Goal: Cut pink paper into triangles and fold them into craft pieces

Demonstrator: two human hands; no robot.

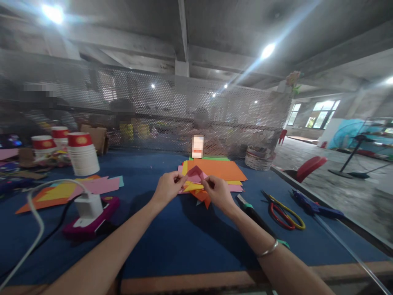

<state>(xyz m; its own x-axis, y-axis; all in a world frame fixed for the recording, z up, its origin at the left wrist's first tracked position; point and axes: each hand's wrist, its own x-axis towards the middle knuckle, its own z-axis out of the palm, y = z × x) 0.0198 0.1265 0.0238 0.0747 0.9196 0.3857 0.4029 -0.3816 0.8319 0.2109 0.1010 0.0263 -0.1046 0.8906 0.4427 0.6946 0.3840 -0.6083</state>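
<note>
Between my hands is a folded pink paper (195, 173) with a pointed top, held up over a pile of coloured sheets. My left hand (169, 185) pinches its left corner, while the fingers of my right hand (218, 192) close on its right corner. Behind and below it lie stacked papers, with an orange sheet (229, 169) on top and yellow, pink and green edges showing. Just under my fingers, an orange folded paper piece (205, 199) points toward me. Beside my right forearm lies a cutter-like tool (258, 217) with a black and green handle.
Scissors (285, 215) with red and yellow handles and a blue glue gun (319, 207) lie at right. At left are a magenta power strip (92, 221) with a white plug, stacked paper cups (82, 153) and coloured paper scraps (100, 185). A mesh screen (162, 119) borders the table's back.
</note>
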